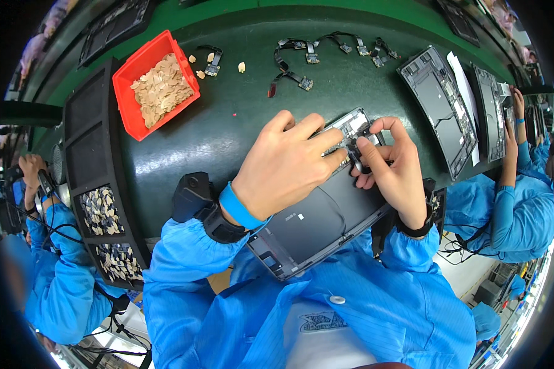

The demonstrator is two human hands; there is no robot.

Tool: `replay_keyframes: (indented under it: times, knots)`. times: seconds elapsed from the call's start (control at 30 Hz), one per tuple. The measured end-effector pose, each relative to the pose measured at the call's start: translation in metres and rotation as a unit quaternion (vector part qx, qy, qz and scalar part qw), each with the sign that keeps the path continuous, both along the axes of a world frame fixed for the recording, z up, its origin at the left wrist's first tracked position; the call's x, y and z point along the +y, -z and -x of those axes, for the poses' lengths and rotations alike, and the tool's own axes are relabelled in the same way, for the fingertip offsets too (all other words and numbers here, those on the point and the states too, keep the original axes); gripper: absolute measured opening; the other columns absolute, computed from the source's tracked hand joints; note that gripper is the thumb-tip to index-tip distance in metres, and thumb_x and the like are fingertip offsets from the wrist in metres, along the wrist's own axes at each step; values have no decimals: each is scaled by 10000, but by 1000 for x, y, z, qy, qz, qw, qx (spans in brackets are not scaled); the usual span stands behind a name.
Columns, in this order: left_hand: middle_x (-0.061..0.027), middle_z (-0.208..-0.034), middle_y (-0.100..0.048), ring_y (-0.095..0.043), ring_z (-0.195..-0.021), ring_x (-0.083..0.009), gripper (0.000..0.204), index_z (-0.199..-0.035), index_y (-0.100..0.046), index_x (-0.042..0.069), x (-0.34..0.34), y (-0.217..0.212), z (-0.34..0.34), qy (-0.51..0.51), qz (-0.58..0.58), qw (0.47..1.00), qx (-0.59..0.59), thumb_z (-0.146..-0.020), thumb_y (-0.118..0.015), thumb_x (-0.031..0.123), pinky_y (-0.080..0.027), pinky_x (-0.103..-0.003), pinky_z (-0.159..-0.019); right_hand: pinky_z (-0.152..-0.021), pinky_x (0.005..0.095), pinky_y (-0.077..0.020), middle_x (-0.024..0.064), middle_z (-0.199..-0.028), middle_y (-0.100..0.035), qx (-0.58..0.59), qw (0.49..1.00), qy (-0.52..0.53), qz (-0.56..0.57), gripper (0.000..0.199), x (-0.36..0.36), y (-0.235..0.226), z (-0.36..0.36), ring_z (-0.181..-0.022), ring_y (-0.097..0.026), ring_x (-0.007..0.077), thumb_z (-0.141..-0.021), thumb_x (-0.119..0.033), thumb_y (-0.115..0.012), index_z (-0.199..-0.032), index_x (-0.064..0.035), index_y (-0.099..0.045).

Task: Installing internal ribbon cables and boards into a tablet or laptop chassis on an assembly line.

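An opened dark tablet chassis [314, 221] lies tilted on the green bench in front of me, inner side up. My left hand [286, 163] rests on its upper part with fingers spread and fingertips pressing near the circuit area at the top. My right hand [388, 163] pinches a small black flex-cable part [358, 157] between thumb and forefinger at the chassis' top corner. Both wrists wear black straps, and a blue band sits on the left one.
A red bin [157, 83] of tan pieces sits at the upper left beside a black compartment tray [98, 184]. Loose flex cables [301, 61] lie at the bench's far side. More open chassis [440, 104] lie to the right. Co-workers in blue sit on both sides.
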State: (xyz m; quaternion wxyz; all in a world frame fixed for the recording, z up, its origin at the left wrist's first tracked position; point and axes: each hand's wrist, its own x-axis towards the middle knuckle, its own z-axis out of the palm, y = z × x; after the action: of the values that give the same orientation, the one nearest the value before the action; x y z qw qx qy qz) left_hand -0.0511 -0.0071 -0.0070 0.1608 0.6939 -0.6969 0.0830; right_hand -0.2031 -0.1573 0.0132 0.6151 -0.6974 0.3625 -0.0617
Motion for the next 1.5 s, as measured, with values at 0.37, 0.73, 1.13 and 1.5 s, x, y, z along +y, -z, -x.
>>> replay_keyframes:
  times: [0.37, 0.73, 1.13, 1.5]
  knots:
    - [53, -1100, -671, -602, -1075, -137, 350, -1056, -773, 216, -1, -11, 0, 7, -12, 999, 41, -715, -740, 143, -474, -311, -809, -534, 220, -515, 77, -725, -701, -22, 999, -8, 26, 181, -32, -1, 32, -592, -654, 91, -1015, -97, -659, -1139, 22, -603]
    - [-103, -943, -764, -725, -842, -282, 204, -1023, -773, 35, -39, 4, 38, 34, 63, 937, 343, -840, -801, 119, -560, -365, -805, -487, 189, -417, 85, -796, -725, -135, 984, 32, -112, 211, -51, 10, 44, -564, -610, 72, -1020, -124, -664, -1168, -5, -571]
    - [-65, -916, -729, -672, -845, -266, 286, -1056, -742, 46, -52, 2, 45, -1, 50, 956, 289, -799, -824, 140, -523, -377, -768, -560, 175, -450, 43, -827, -703, -126, 988, -3, -90, 183, -51, 20, 51, -656, -613, 29, -968, -18, -684, -1126, 15, -597]
    - [-65, -831, -751, -686, -760, -222, 106, -913, -789, 77, -48, -5, 44, -37, 44, 966, 254, -823, -814, 128, -475, -361, -688, -630, 246, -489, 83, -986, -711, -187, 939, -98, 270, 227, -46, 32, 47, -724, -625, 131, -823, 85, -751, -1018, -30, -761]
